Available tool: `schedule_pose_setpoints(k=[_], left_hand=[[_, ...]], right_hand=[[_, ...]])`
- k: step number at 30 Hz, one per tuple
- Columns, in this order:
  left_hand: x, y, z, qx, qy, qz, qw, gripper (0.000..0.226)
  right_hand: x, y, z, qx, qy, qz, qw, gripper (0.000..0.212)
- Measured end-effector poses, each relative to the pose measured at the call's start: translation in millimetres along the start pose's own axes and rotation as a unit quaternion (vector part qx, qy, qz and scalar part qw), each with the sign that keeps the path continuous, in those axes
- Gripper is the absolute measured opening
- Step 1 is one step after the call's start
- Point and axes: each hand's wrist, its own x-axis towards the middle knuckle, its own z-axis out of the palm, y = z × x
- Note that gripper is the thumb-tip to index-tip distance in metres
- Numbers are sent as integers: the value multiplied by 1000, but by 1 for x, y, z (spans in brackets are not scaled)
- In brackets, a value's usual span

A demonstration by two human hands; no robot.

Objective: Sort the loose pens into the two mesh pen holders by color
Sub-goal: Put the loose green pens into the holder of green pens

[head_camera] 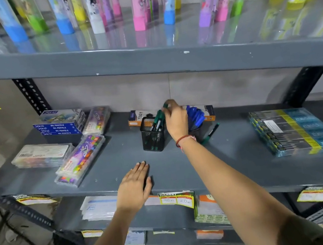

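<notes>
Grey middle shelf (pixel 233 149). Two pen holders stand side by side: the left holder (pixel 152 136), square black mesh, carries several green pens, count unclear; the right holder (pixel 196 132), mostly hidden behind the wrist, carries a bunch of blue pens (pixel 195 116). One loose green pen (pixel 210 134) lies just right of it. Right hand (pixel 177 120) pinches one green-capped pen (pixel 160 115) over the left holder. Left hand (pixel 134 186) rests flat at the shelf's front edge, fingers together.

Right hand (pixel 176 120) reaches forward, fingertips pinched (arm outstretched); left hand (pixel 133 186) rests flat, fingers extended
</notes>
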Motion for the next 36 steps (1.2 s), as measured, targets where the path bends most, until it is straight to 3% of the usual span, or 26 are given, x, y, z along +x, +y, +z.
schedule_pose_setpoints(k=[6,11,15,17,19,21,23,27,33,36], left_hand=[[1,-1,0,5,3,4,1000,51],[2,-2,2,6,12,7,1000,51],[2,-2,2,11,9,8,1000,52],[2,-1,3,10,16,10,1000,52],[2,-1,3,7,19,9,1000,53],[1,0,2,5,23,7,1000,53],[1,0,1,4,20,5,1000,53],[1,0,3,-1,17,4,1000,54],[0,-1,3,-3,15,-1,1000,55],[0,-1,2,-2,11,0,1000,56]], right_hand=[[-14,21,9,-169,-46,-17,984,27],[8,24,-33,-120,63,-45,990,19],[17,61,-73,-79,157,83,981,20],[16,88,-82,-112,93,146,978,21],[10,111,-83,-150,-60,157,974,24],[-4,123,-80,-204,-197,118,952,34],[-18,129,-76,-254,-263,62,929,42],[-35,136,-73,-317,-303,-18,898,47],[-39,115,-77,-378,-383,-80,839,31],[-43,93,-77,-301,-389,-62,868,27]])
